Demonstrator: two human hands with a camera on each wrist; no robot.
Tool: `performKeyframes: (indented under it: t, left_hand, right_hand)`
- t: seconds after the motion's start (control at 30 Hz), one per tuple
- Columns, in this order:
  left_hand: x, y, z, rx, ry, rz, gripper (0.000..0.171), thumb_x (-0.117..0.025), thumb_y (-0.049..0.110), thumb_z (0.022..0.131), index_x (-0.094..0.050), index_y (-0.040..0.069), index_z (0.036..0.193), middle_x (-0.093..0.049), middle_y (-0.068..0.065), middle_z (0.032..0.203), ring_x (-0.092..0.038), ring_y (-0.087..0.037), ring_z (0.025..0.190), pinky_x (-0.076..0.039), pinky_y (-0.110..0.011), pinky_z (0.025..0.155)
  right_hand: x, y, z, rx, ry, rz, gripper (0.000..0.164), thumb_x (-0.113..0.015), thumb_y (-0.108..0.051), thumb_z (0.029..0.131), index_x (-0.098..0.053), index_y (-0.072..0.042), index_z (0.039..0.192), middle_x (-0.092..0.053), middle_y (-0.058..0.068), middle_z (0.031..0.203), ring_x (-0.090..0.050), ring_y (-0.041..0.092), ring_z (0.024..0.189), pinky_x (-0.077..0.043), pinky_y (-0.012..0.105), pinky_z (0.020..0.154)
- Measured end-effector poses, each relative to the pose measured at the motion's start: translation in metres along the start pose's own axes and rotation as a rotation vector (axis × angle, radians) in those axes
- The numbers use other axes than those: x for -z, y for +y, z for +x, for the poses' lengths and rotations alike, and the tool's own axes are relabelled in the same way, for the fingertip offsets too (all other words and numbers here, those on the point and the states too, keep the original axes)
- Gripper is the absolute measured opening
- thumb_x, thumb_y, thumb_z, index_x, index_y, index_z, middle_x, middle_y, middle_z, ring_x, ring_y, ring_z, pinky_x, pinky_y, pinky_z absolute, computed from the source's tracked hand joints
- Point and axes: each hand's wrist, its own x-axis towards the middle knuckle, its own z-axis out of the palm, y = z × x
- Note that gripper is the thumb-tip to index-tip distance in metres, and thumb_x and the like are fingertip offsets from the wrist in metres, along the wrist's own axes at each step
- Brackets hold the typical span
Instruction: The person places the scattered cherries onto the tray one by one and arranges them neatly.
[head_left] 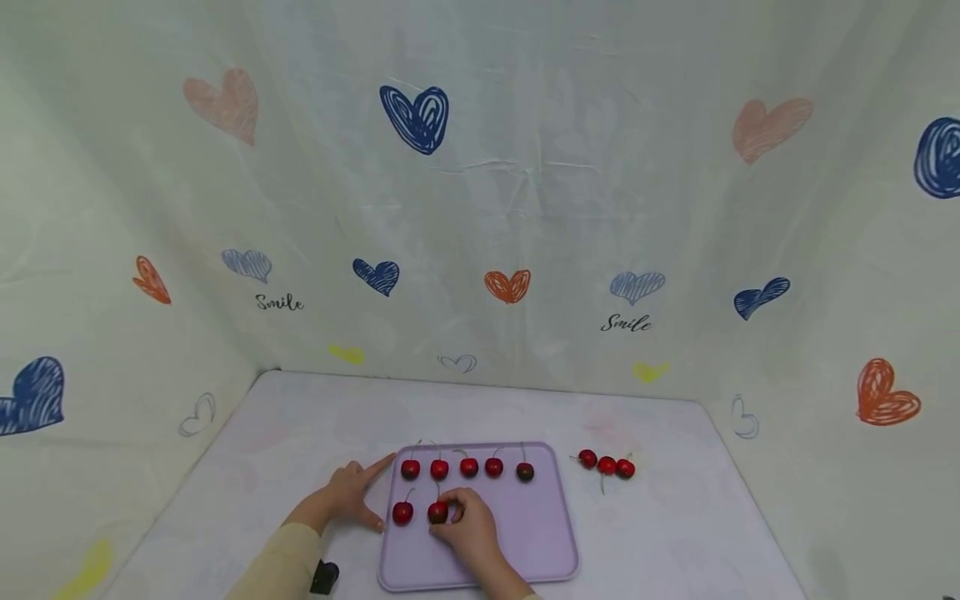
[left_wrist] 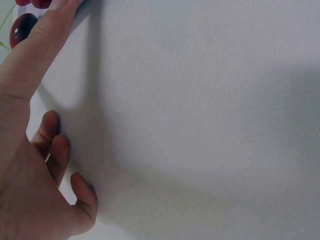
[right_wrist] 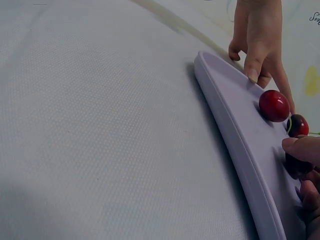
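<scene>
A lilac tray (head_left: 517, 542) lies on the table with several red cherries (head_left: 468, 467) in a row along its far side. In front of them, a single cherry (head_left: 402, 512) sits near the left edge. Beside it my right hand (head_left: 477, 528) pinches a dark red cherry (head_left: 437, 512) between thumb and fingers, low over the tray; the right wrist view shows this cherry (right_wrist: 298, 166) partly covered by the fingers. My left hand (head_left: 347, 493) touches the tray's left edge, thumb and index finger spread. In the left wrist view, the left hand's (left_wrist: 30, 195) other fingers are loosely bent.
Three cherries (head_left: 607, 466) with stems lie together on the table right of the tray. A small black object (head_left: 325, 577) is by the left sleeve. A white curtain (head_left: 555, 208) printed with hearts hangs behind the white table (head_left: 675, 533).
</scene>
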Motion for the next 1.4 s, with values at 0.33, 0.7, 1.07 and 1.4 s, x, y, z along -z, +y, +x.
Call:
performKeyframes:
  t: [0.33, 0.7, 1.07, 1.4]
  left_hand:
    - [-0.0007, -0.0006, 0.0005, -0.009, 0.003, -0.003, 0.106, -0.093, 0.038, 0.060, -0.039, 0.019, 0.149, -0.045, -0.012, 0.101, -0.045, -0.030, 0.094, -0.046, -0.057, 0.087]
    - [-0.0007, 0.0001, -0.0012, 0.011, -0.010, -0.014, 0.107, -0.092, 0.040, 0.060, -0.038, 0.021, 0.150, -0.047, -0.014, 0.106, -0.047, -0.034, 0.099, -0.044, -0.063, 0.090]
    - [-0.0035, -0.0031, 0.0044, 0.013, -0.013, -0.012, 0.108, -0.092, 0.042, 0.059, -0.038, 0.022, 0.150, -0.047, -0.013, 0.105, -0.046, -0.032, 0.098, -0.044, -0.061, 0.089]
    - [-0.0020, 0.0003, 0.0009, 0.012, -0.006, -0.006, 0.107, -0.092, 0.041, 0.059, -0.038, 0.022, 0.150, -0.047, -0.014, 0.106, -0.047, -0.033, 0.098, -0.044, -0.061, 0.089]
  right_hand:
    - [0.0009, 0.0001, -0.0003, 0.008, 0.004, -0.017, 0.037, -0.087, -0.001, 0.062, -0.070, -0.012, 0.093, -0.049, -0.006, 0.073, -0.043, 0.004, 0.063, -0.039, 0.023, 0.056]
    - [-0.0026, 0.0030, -0.0013, 0.042, 0.019, -0.037, 0.035, -0.087, -0.003, 0.063, -0.070, -0.014, 0.091, -0.049, -0.007, 0.072, -0.042, 0.002, 0.061, -0.038, 0.023, 0.055]
    - [-0.0006, 0.0014, -0.0028, 0.018, -0.003, -0.056, 0.034, -0.087, -0.004, 0.064, -0.070, -0.015, 0.092, -0.048, -0.008, 0.074, -0.042, 0.002, 0.063, -0.038, 0.023, 0.056]
    - [-0.0009, 0.0007, -0.0024, 0.019, 0.011, -0.059, 0.034, -0.088, -0.005, 0.065, -0.070, -0.016, 0.091, -0.049, -0.008, 0.075, -0.042, 0.002, 0.063, -0.038, 0.023, 0.056]
